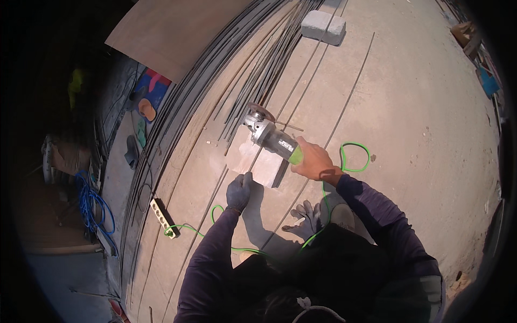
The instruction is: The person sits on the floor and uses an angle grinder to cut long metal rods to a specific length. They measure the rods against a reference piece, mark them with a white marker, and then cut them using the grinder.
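Observation:
My right hand (315, 160), bare, is wrapped around the green rear end of an angle grinder (279, 144). The grinder's disc (262, 111) sits at its far left end, above the thin metal rods. Underneath the tool lies a pale block (266, 168) with a dark side. In a dark glove, my left hand (238, 192) is closed on a thin metal rod (257, 157) that crosses the block. Whether the disc touches the rod cannot be made out. A green cord (324, 199) trails below my right hand.
Long metal rods (215, 59) lie bundled on the left. A second grey block (323, 27) stands at the far end. Near my feet is a grey glove (304, 219). A power strip (162, 218), a coiled blue cable (92, 204) and a brown sheet (169, 35) are also on the left.

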A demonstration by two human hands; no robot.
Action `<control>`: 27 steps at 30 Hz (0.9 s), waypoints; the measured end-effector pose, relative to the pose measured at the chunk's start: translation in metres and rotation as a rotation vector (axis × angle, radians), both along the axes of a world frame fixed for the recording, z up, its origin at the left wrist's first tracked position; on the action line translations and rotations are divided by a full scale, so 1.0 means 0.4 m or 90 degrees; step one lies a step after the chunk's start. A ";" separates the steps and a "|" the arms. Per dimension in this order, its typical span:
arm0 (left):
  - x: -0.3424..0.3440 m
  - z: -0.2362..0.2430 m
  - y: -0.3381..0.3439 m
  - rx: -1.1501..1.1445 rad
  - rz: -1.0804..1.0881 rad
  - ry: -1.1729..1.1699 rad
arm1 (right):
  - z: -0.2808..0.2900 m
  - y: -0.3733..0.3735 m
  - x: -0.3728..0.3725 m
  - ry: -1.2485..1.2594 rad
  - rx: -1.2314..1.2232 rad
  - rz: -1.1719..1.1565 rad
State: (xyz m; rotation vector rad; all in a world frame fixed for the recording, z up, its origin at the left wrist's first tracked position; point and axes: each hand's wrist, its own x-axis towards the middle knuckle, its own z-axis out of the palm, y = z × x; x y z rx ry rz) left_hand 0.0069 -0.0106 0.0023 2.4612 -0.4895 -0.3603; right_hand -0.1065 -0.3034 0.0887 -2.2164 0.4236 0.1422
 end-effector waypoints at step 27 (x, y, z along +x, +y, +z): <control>0.001 -0.026 0.007 0.016 0.006 -0.066 | -0.080 -0.011 0.005 -0.037 -0.092 0.001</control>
